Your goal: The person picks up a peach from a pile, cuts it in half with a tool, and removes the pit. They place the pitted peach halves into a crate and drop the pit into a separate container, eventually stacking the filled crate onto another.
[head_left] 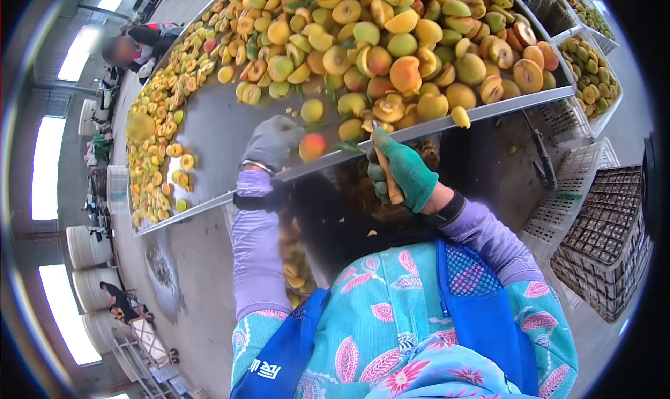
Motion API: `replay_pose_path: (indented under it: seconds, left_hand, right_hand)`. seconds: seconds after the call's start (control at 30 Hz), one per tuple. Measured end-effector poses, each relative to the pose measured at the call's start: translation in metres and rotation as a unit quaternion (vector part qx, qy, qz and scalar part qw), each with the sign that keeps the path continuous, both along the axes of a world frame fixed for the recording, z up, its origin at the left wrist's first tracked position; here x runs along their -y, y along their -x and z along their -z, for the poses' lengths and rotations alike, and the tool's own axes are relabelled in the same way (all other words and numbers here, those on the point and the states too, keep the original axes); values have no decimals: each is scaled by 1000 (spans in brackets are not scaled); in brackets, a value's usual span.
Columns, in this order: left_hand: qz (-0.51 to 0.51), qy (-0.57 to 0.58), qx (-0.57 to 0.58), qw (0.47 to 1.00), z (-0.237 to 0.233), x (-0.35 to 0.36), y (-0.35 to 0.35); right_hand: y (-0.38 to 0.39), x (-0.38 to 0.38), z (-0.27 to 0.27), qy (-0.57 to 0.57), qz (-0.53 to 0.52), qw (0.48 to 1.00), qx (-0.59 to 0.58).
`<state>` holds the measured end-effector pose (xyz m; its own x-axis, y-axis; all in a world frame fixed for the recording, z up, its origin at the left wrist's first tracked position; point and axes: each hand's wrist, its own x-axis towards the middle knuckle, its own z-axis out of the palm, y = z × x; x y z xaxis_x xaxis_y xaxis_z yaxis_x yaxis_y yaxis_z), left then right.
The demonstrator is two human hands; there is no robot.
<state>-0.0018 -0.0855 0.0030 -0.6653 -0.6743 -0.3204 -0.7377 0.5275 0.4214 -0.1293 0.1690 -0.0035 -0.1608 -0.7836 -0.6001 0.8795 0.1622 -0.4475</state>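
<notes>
My left hand (273,142), in a grey glove, rests on the metal sorting table (216,127) right beside an orange-red peach (313,146), touching or loosely cupping it. My right hand (403,172), in a green glove, is closed around a wooden-handled knife (388,167) held upright at the table's near edge. A large heap of yellow, green and orange peaches (391,43), some halved, covers the table beyond both hands.
Another person (136,44) works at the table's far end. White crates (593,78) of fruit stand at the right, dark empty crates (607,238) lower right. A container with cut fruit (296,259) sits below the table edge. More people (122,301) stand by drums at left.
</notes>
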Motion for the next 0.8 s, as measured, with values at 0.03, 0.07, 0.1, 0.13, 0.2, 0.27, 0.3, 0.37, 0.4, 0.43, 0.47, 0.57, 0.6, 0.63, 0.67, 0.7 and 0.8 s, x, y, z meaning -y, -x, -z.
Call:
replay_pose_path:
  seconds: [0.03,0.07,0.1,0.13,0.2,0.27,0.3,0.37,0.4,0.43,0.47,0.57,0.6,0.63,0.67,0.7,0.8]
  left_hand:
    - [57,80,42,994,4,-26,9]
    - [116,159,82,977,8,-41,15]
    - [127,198,100,967,26,-34,17]
    - [113,108,50,986,19,-30,13]
    - [81,-72,-52,993,-9,-19,7]
    - [-74,-378,-295,874,-21,-29,-6]
    - [-78,-433,-384,812,-24,-44,-12]
    - [-55,-442,-485,753,-13,-63,-16]
    - [-76,-456,-509,727,-5,-69,-15]
    - [-94,-470,-530,699,2,-75,-11]
    - [-112,-486,-549,670,9,-81,-9]
    - [-52,-242,-506,826,18,-89,0]
    - [-88,-265,-524,805,18,-95,5]
    - [-123,-285,-542,781,16,-103,12]
    - [-145,-268,-550,777,17,-106,16]
    - [-167,-250,-559,773,18,-108,19]
    - [-188,-239,-561,770,12,-112,21]
  right_hand:
    - [-2,2,2,9,-10,1000,-6]
    - [-4,4,5,18,-18,1000,-13]
    - [-7,4,7,27,-25,999,-18]
    - [-11,3,6,38,-27,998,-47]
    - [-15,3,-2,61,-31,992,-107]
    - [-21,12,-3,71,-31,957,-280]
    - [-23,17,4,75,-37,925,-369]
    - [-25,24,-1,70,-78,846,-523]
    - [-26,26,-4,66,-100,833,-541]
    - [-26,29,-6,60,-119,819,-558]
    - [-26,30,-10,52,-137,805,-575]
    - [-25,32,-7,54,-131,811,-567]
    - [-26,32,-3,48,-126,815,-563]
    - [-28,31,-5,38,-116,817,-564]
    - [-30,30,-10,32,-110,817,-565]
    - [-32,30,-12,28,-105,817,-567]
    - [-41,31,13,113,-45,743,-658]
